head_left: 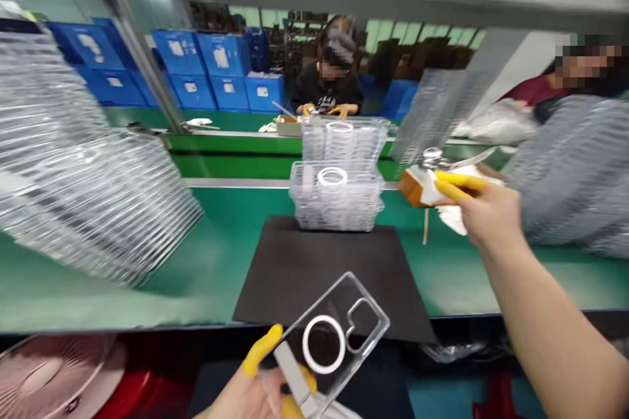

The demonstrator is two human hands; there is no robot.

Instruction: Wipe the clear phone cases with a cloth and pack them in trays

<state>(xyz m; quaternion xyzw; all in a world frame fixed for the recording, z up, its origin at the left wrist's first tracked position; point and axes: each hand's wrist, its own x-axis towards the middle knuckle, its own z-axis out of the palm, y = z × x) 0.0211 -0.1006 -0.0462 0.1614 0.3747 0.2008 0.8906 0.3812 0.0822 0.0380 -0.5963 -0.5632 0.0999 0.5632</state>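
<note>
Head view: the left hand (250, 393) pinches a clear phone case (334, 340) between yellow-capped fingers (260, 348), tilted up over the black mat (314, 268) as if for inspection, while the right hand (484, 213) pinches an orange-and-white packet (417, 186) beside the stacked trays (337, 200).

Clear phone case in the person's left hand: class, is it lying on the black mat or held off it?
Held off it: the left hand grips the clear phone case by its lower edge, tilted, not resting on the black mat.

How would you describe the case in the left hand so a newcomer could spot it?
Find the black mat on the green workbench. Just nearer, the left hand raises a clear phone case with a white ring, alone, unlike the stacked cases beyond.
</note>
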